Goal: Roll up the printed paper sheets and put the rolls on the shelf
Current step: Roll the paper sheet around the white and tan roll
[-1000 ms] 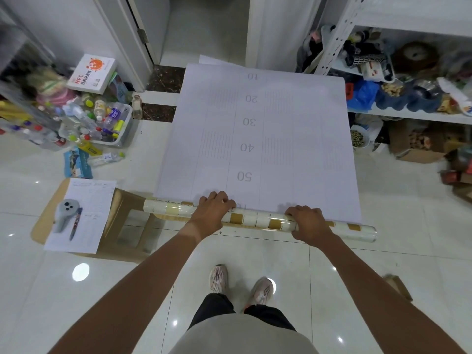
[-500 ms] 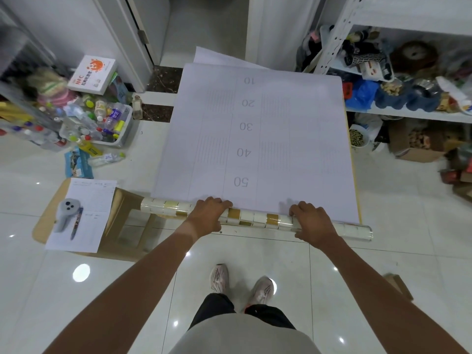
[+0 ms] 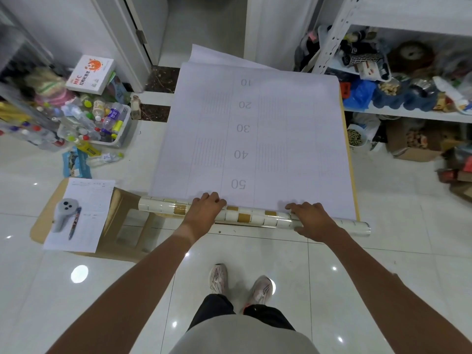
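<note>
A large white sheet (image 3: 255, 139) printed with the numbers 10 to 50 lies spread out in front of me. Its near end is wound into a roll (image 3: 245, 217) patterned with white and gold squares. My left hand (image 3: 204, 208) rests on the roll left of centre, fingers curled over its top. My right hand (image 3: 310, 219) presses on the roll further right, fingers spread. A second sheet (image 3: 212, 56) peeks out beyond the far edge. The white metal shelf (image 3: 408, 114) stands at the right, crowded with items.
A low wooden stool (image 3: 122, 226) at the left carries a paper form, a grey controller (image 3: 63, 214) and a pen. A tub of bottles (image 3: 102, 123) and a white box sit at far left. Cardboard boxes (image 3: 413, 144) lie under the shelf. My feet stand on glossy tiles.
Both hands have rolled the tube forward, away from me. The flat sheet is shorter, the 50 mark sits just beyond the roll, and a second sheet's far corner has come into view.
</note>
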